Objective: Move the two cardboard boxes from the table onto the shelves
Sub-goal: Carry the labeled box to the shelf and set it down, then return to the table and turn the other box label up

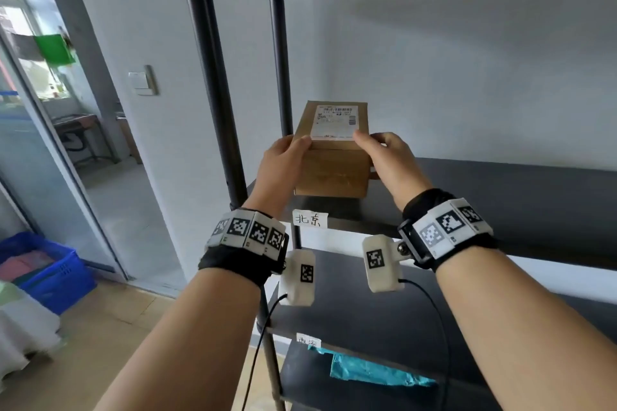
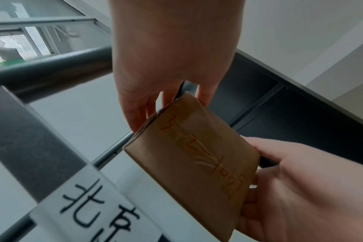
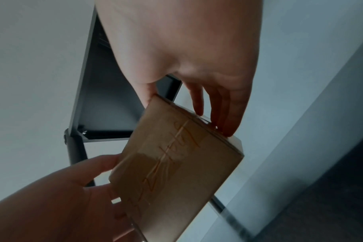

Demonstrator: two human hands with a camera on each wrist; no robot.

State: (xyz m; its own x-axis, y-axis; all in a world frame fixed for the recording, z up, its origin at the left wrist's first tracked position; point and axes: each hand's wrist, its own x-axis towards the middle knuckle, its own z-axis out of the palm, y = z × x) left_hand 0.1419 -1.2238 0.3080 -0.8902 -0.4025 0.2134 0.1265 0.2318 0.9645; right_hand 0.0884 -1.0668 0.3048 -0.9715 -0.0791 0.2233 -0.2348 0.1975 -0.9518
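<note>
Cardboard box (image 1: 334, 157) gripped between my two hands over the shelf (image 1: 500, 197).
Head view shows its shipping label (image 1: 335, 122); wrist views show orange writing (image 2: 207, 157), my fingers (image 3: 228, 114) clamped on its sides.

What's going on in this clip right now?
A person holds a cardboard box with both hands, the left hand on its left side and the right hand on its right. The box, shipping label up, is at the front left corner of a dark metal shelf tagged with a handwritten paper label. Whether it already rests there is unclear.
</note>
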